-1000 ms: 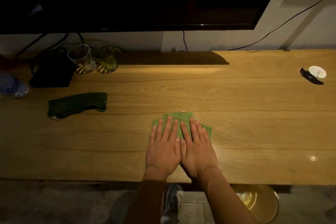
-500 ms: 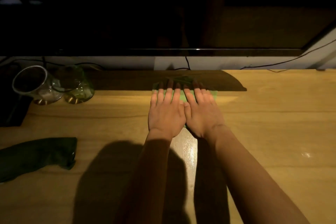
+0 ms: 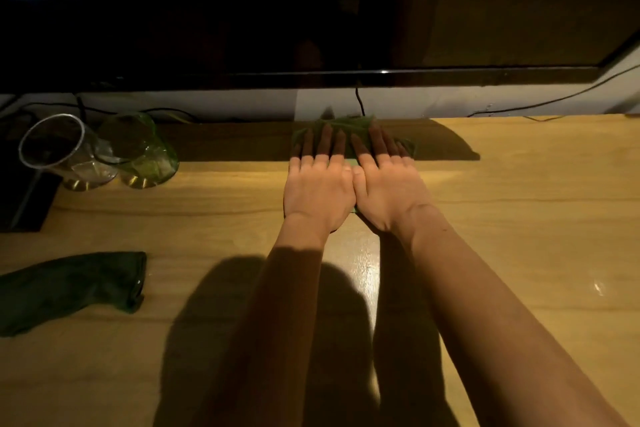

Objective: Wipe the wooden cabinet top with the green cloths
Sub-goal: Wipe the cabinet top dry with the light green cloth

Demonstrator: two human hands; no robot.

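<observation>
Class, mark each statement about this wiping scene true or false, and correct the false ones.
1. The left hand and the right hand press flat, side by side, on the light green cloth. True.
2. The dark green cloth lies right of the hands. False: it lies to their left, untouched.
3. A clear glass and a green glass sit at the cabinet top's back left. True.
4. The light green cloth is at the cabinet top's front edge. False: it is at the back, below the television.

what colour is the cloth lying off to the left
The cloth is dark green; head view shows it.
</observation>
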